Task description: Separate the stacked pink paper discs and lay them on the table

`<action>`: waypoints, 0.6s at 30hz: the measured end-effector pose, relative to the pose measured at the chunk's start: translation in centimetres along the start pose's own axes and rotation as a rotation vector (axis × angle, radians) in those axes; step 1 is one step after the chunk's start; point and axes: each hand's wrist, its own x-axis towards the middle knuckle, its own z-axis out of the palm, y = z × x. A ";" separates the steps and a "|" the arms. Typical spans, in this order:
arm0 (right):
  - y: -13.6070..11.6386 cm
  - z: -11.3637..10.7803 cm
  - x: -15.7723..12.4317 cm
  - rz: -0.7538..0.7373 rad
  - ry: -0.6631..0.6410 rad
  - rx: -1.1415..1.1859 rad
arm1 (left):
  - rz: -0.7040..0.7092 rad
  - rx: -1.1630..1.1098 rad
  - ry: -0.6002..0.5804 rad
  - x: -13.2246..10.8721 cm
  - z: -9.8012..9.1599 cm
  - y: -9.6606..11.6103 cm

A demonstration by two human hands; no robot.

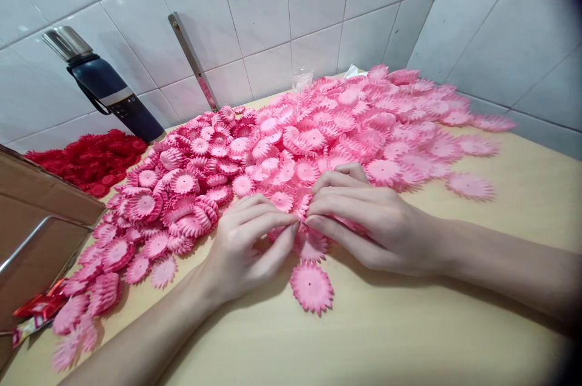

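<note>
A big heap of pink flower-shaped pieces [318, 125] covers the back and middle of a light wooden table [409, 325]. My left hand [248, 243] and my right hand [368, 222] meet at the near edge of the heap, fingertips pinched together on a pink flower piece [304, 207] between them. Another pink flower piece [311, 286] lies flat on the table just in front of my hands, apart from them. Darker pink, stacked pieces [182, 192] lie to the left of my left hand.
A pile of red flower pieces [91, 159] sits at the back left beside a dark blue flask [109, 92] leaning on the tiled wall. A cardboard box [36, 222] stands at the left edge. A metal strip [193, 62] leans on the wall.
</note>
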 end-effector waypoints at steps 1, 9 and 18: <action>0.0 0.0 0.0 0.000 0.004 -0.003 | -0.002 0.005 0.007 0.0 0.0 0.0; 0.0 0.2 0.2 0.013 -0.001 -0.003 | -0.003 -0.011 0.006 0.0 0.0 0.1; 0.1 0.2 0.0 0.031 -0.061 0.018 | 0.021 -0.063 -0.084 0.3 0.0 0.2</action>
